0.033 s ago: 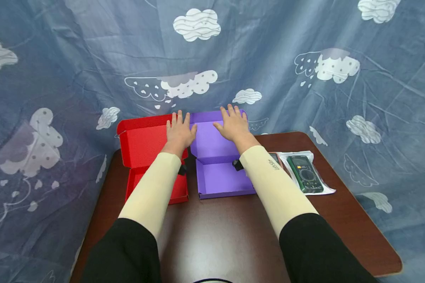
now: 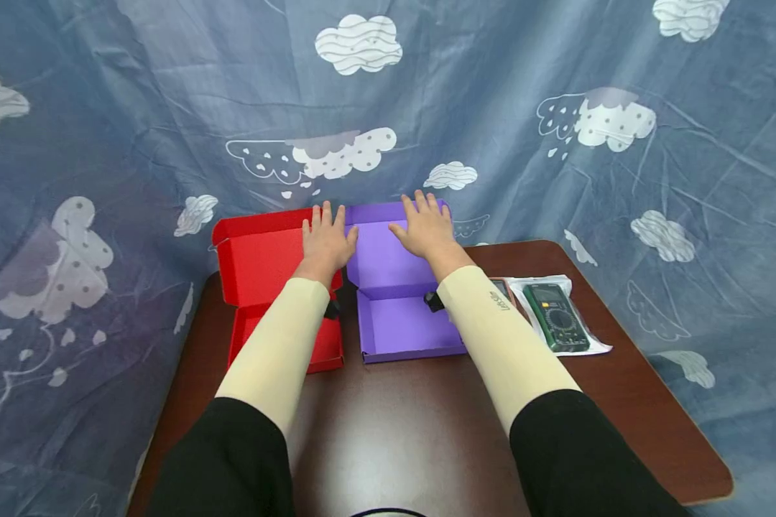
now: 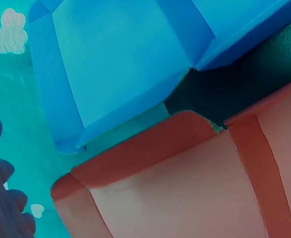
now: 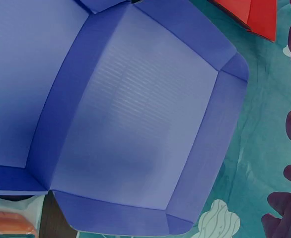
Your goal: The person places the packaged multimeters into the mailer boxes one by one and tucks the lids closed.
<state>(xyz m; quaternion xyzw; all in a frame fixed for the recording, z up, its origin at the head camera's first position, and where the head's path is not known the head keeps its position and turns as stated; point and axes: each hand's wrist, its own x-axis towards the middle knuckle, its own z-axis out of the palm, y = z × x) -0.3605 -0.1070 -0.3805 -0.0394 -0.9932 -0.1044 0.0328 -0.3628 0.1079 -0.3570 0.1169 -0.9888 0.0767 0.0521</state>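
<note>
In the head view, the person's bare left hand (image 2: 326,248) is hovering by the raised lid of an open red cardboard box (image 2: 268,264), the bare right hand (image 2: 425,227) by that of an open purple cardboard box (image 2: 410,323); both hands are spreading their fingers and gripping nothing. The boxes are standing side by side on a dark brown table (image 2: 420,431), presumably so both interiors are facing the person. A green handheld multimeter (image 2: 559,319) in a clear plastic bag (image 2: 598,349) is lying to their right, probably for easy reach.

In the left wrist view, the fingers are hanging apart from both lids, which are apparently standing on their own folds.

In the right wrist view, the fingers are likewise hanging clear; a bagged orange object (image 4: 9,224) is lying beside the purple box.
</note>
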